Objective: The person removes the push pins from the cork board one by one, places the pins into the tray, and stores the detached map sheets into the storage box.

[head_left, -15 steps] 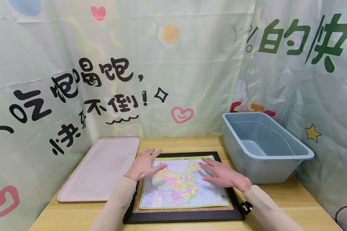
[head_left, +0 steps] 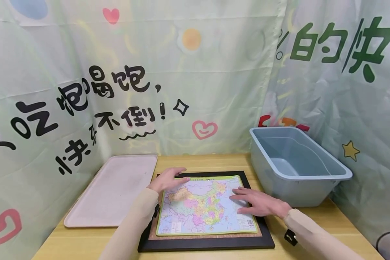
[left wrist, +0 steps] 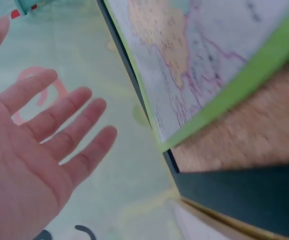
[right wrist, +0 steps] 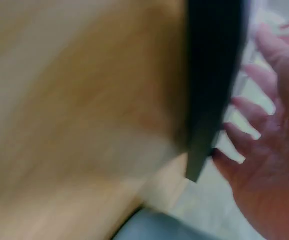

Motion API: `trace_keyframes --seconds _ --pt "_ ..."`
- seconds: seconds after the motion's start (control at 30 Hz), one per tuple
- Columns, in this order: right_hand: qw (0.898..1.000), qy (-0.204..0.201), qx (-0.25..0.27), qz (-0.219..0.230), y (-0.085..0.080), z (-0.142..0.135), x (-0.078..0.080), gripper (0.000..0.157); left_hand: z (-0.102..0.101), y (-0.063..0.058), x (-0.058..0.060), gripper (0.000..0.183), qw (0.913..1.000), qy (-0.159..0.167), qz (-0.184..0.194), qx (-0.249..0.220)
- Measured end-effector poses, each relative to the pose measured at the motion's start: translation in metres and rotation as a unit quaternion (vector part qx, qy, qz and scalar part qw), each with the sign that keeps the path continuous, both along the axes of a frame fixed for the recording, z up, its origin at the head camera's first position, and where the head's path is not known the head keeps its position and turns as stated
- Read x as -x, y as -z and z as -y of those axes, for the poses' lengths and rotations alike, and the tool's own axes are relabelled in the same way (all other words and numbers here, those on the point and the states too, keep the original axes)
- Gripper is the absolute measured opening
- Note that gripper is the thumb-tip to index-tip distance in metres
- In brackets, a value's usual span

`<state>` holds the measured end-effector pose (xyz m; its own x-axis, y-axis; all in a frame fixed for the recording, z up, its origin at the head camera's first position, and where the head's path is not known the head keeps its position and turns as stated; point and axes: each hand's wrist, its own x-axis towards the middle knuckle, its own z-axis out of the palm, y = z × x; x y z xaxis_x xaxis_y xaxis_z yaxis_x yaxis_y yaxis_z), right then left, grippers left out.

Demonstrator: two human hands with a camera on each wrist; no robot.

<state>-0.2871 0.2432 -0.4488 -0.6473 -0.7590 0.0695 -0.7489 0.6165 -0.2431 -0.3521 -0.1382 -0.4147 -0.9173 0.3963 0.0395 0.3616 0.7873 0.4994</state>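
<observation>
A colourful map sheet with a green border lies in a black frame, over brown cork backing. My left hand is over the map's upper left corner, its fingers pointing right. In the left wrist view that hand is spread, with nothing in its palm. Near the map's right edge hovers my right hand, its fingers extended to the left above the sheet. The right wrist view has the right hand beside the dark frame edge, blurred, fingers apart and holding nothing.
A pale pink tray lies on the wooden table to the left. At the right stands a deep grey-blue bin, close to the frame's upper right corner. Printed curtains hang behind and at both sides.
My right hand has shifted to the right and slightly nearer to me. My left hand has turned and moved a little to the right. The map and frame look unmoved.
</observation>
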Motion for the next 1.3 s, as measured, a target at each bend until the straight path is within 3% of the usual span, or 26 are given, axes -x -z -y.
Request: trace_keyframes --seconds 0.2,0.43,0.8,1.3 --pt "0.999 -0.017 -0.009 -0.042 0.016 -0.009 0.004 0.051 -0.011 0.0 0.018 0.054 0.9974 0.012 0.035 -0.062" --pt "0.998 -0.028 -0.029 -0.058 0.023 -0.013 0.002 0.05 -0.031 0.003 0.033 0.039 0.9947 0.039 0.048 -0.082" --pt "0.998 -0.036 -0.03 -0.038 0.023 -0.015 -0.001 0.054 -0.058 0.012 0.054 0.026 0.9879 0.083 0.069 -0.111" --pt "0.999 -0.033 -0.018 -0.023 0.026 -0.013 -0.001 0.052 -0.078 0.029 0.067 0.015 0.987 0.079 0.101 -0.098"
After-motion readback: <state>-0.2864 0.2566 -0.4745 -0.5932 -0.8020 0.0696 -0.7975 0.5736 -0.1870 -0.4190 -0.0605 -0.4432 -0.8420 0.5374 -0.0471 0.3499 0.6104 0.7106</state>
